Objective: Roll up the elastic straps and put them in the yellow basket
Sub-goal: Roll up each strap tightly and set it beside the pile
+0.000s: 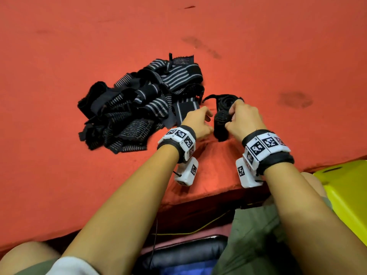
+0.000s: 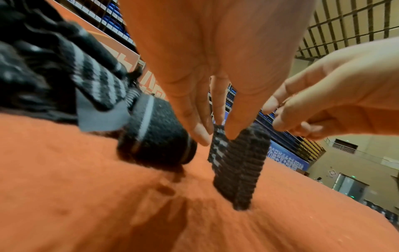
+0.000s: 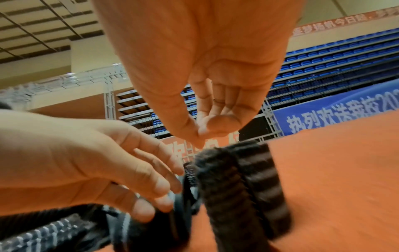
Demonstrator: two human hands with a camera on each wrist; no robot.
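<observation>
Rolling step: the coil wants keeping tight and its edges squared while the tail feeds in. Right hand (image 1: 243,118) is pinching the rolled strap (image 1: 221,125) at its top, fingers curled. Left hand (image 1: 195,121) is hovering relaxed beside it, holding nothing. Strap pile (image 1: 139,108) is lying left of it; yellow basket (image 1: 349,195) is sitting behind the right wrist.

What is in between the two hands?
A rolled-up black strap stands on the red cloth between the left hand and the right hand. The head view shows it best.
</observation>
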